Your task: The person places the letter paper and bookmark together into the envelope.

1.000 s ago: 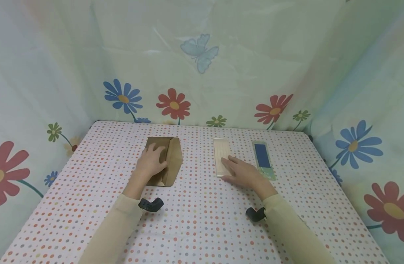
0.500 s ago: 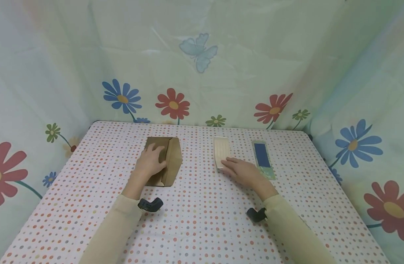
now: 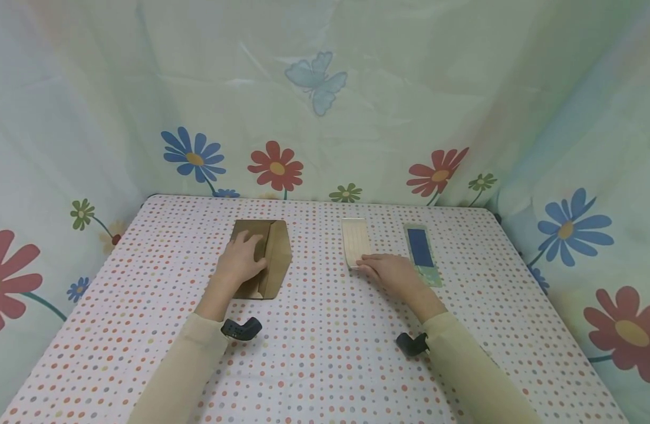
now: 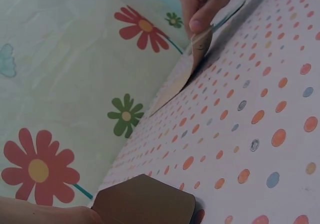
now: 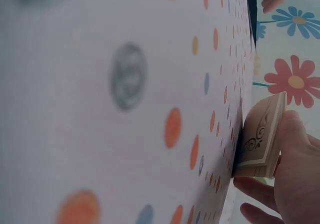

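My left hand (image 3: 238, 259) rests on a brown kraft envelope (image 3: 278, 250), fingers spread and bent over its body; the pointed flap is unfolded toward the right. Right of it on the table lies a narrow cream sheaf of lined notepaper (image 3: 356, 235). My right hand (image 3: 392, 275) pinches the near end of this paper between thumb and fingers. In the left wrist view the paper (image 4: 177, 82) curves up from the cloth into that hand. A dark scroll pattern shows on the underside of the raised paper (image 5: 257, 139) in the right wrist view.
To the right of the paper lies a flat green-edged pack with a blue panel (image 3: 420, 247). Dotted cloth (image 3: 314, 353) covers the table. Flowered curtains (image 3: 388, 118) hang along the back and sides. A black camera mount (image 3: 242, 328) sits at my left wrist.
My right hand has lifted the near end of the notepaper, which now curls up off the table. The left hand has stayed on the envelope.
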Motion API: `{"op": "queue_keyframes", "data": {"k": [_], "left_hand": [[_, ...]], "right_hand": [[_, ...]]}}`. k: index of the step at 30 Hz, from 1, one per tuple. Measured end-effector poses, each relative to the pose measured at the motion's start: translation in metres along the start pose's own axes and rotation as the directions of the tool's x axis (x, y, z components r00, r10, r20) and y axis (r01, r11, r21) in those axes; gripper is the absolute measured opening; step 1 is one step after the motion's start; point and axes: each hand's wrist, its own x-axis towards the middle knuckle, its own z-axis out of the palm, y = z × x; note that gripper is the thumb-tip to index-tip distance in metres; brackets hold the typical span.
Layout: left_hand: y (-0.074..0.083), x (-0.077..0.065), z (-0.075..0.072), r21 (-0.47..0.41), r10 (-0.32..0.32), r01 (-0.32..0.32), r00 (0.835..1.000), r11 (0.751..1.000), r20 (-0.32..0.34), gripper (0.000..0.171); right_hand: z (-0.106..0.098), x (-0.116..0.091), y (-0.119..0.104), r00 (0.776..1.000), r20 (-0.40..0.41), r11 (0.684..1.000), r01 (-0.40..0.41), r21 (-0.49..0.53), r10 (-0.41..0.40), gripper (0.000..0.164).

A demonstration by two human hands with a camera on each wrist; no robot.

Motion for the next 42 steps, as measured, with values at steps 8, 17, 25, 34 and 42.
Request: {"op": "queue_keyframes", "data": {"k": [8,17,25,34,42], "left_hand": [[-0.001,0.001,-0.001,-0.02,-0.01,0.01,1.0,1.0,0.008,0.062],[-0.001,0.001,-0.001,-0.035,-0.008,0.009,1.0,0.999,0.016,0.064],[0.001,0.0,-0.001,-0.031,-0.014,0.015,0.999,0.999,0.033,0.064],[-0.001,-0.002,0.002,-0.031,-0.02,0.021,0.999,0.999,0.028,0.063],[0.001,-0.003,-0.002,-0.028,-0.019,0.021,0.999,0.999,0.037,0.062]], "right_hand": [[0.0,0.0,0.004,0.997,-0.073,1.0,0.007,0.004,-0.007,0.036],[-0.002,0.002,0.005,0.996,-0.083,0.998,-0.029,0.062,0.034,0.042],[-0.025,0.022,-0.001,0.933,0.135,0.903,-0.358,0.236,0.334,0.071],[-0.021,0.036,-0.01,0.884,0.235,0.854,-0.457,0.247,0.405,0.067],[-0.016,0.034,-0.013,0.88,0.207,0.844,-0.471,0.256,0.428,0.057]]}}
